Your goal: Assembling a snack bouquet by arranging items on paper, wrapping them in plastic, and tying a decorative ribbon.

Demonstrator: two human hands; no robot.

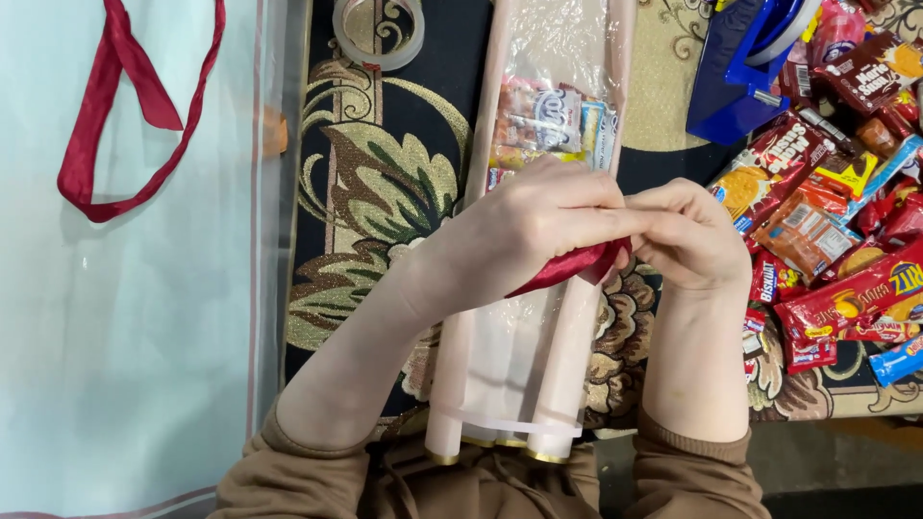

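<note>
A long bundle wrapped in clear film with pale pink edges [510,356] lies lengthwise over the patterned carpet, small snack packets [543,125] showing inside its upper part. Both hands meet over its middle. My left hand [524,231] and my right hand [692,231] each pinch a dark red satin ribbon [577,267] that crosses the bundle. The near end of the bundle rests against my brown sleeves.
A pale blue sheet [125,317] lies at the left with another red ribbon [125,106] on it. A roll of clear tape [380,34] sits at the top. A blue tape dispenser [740,67] and a heap of wrapped snacks [836,221] fill the right.
</note>
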